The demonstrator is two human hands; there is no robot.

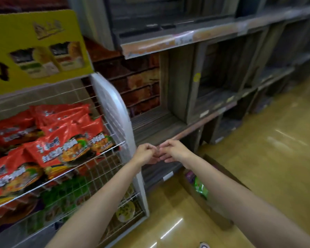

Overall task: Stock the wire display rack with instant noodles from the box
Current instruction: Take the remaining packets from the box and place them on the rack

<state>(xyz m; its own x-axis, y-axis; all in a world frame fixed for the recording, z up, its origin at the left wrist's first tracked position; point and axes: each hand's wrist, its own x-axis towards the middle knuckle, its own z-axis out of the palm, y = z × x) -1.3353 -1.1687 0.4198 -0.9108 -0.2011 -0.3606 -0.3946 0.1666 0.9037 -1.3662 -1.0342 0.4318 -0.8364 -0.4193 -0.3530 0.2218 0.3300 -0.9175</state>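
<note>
The white wire display rack (113,111) stands at the left, its upper shelf filled with several red instant noodle packs (61,145). Green and dark packs (61,196) lie on the shelf below. A brown cardboard box (211,204) sits on the floor at the right, mostly hidden by my right forearm, with a green pack (200,189) and a purple one showing inside. My left hand (147,153) and right hand (172,151) meet in mid-air beside the rack's right end, fingers curled and touching each other. Neither holds a pack.
A yellow cardboard header sign (34,47) tops the rack. Dark wooden store shelving (213,104) runs along the back and right. Glossy yellow floor (267,158) spreads to the right and between rack and box. A shoe tip (203,245) shows at the bottom edge.
</note>
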